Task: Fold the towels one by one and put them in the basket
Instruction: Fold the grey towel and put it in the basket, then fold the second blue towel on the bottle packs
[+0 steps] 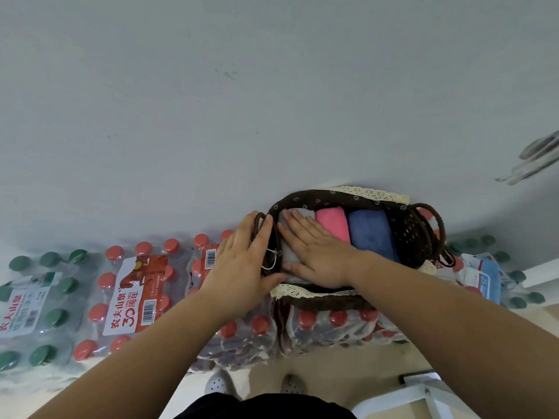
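Three folded towels are seen side by side in the basket (348, 197): a grey towel (289, 257) at the left end, a pink towel (331, 225) in the middle and a blue towel (372, 234) to the right, each touching its neighbour. The grey towel is pressed down by the right hand (314, 252), which is laid flat on it with fingers straight and slightly spread, nothing being clasped. The left hand (242, 261) is set against the basket's left end, its fingers stretched out over the left handle (259, 222) and its thumb laid at the near rim; no finger is curled round anything.

The basket is woven and dark brown, lined with flowered cloth and edged with cream lace trim (302, 293); a second handle (435, 220) is seen at its right end. It is stood on shrink-wrapped packs of bottles (332, 325) with red caps, set against a pale wall (272, 101). Further packs (133, 297), with red and green caps, are lined up to the left. Two pale shoes (217, 384) are seen on the floor (348, 367) below, and a white metal frame (423, 388) at the lower right.
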Motion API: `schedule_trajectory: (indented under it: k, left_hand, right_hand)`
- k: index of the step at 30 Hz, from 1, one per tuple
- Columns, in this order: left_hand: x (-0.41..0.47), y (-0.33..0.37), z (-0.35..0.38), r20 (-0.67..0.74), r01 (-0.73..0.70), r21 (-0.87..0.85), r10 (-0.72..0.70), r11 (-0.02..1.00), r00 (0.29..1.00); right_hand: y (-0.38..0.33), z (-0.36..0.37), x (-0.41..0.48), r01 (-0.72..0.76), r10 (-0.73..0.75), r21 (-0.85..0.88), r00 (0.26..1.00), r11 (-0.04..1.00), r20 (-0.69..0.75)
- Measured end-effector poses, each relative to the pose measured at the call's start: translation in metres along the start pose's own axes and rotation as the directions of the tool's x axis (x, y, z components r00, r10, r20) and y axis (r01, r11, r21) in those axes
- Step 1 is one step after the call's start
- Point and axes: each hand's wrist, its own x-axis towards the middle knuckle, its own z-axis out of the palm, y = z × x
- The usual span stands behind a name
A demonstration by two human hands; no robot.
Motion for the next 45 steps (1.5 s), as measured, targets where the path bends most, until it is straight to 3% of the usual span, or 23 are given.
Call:
schedule_trajectory:
  k: [5,10,19,26,32,36,38,40,45]
  left_hand:
    - [-0.003,0.001,-0.001,-0.013,-0.008,0.01,0.008,1.0,1.0]
    - [-0.006,-0.002,-0.002,-0.028,-0.044,0.0,0.043,0.999,0.999]
    - [-0.011,-0.035,-0.022,0.015,-0.209,-0.096,0.211,0.973,0.977]
    - [0.004,-0.052,-0.036,-0.024,-0.335,-0.185,0.337,0.924,0.941]
    - [0.007,-0.006,-0.033,-0.066,-0.5,-0.187,0.497,0.846,0.866]
    - [0.005,0.045,-0.022,-0.165,-0.66,-0.083,0.643,0.746,0.748]
    - [0.008,0.075,-0.012,-0.194,-0.736,-0.128,0.711,0.665,0.676]
    - [0.01,0.109,0.0,-0.161,-0.764,-0.171,0.747,0.623,0.645]
    - [0.009,0.195,0.042,0.073,-0.762,-0.137,0.774,0.633,0.629]
  right_hand:
    - [-0.006,-0.007,-0.005,-0.032,0.035,0.123,0.999,0.992,-0.026]
    - [-0.024,-0.02,-0.008,-0.164,0.182,0.264,0.982,0.951,-0.045]
    - [-0.07,-0.02,-0.018,-0.386,0.484,0.436,0.864,0.813,-0.136]
    - [-0.1,-0.015,-0.046,-0.529,0.719,0.539,0.656,0.656,-0.232]
    - [-0.122,-0.003,-0.105,-0.662,0.845,0.531,0.473,0.529,-0.251]
    - [-0.12,0.014,-0.157,-0.737,0.902,0.521,0.341,0.431,-0.265]
    - [-0.115,0.025,-0.187,-0.766,0.93,0.53,0.264,0.364,-0.257]
    - [-0.109,0.034,-0.217,-0.792,0.955,0.54,0.188,0.286,-0.229]
    - [-0.09,0.057,-0.296,-0.794,0.98,0.589,0.04,0.15,-0.196]
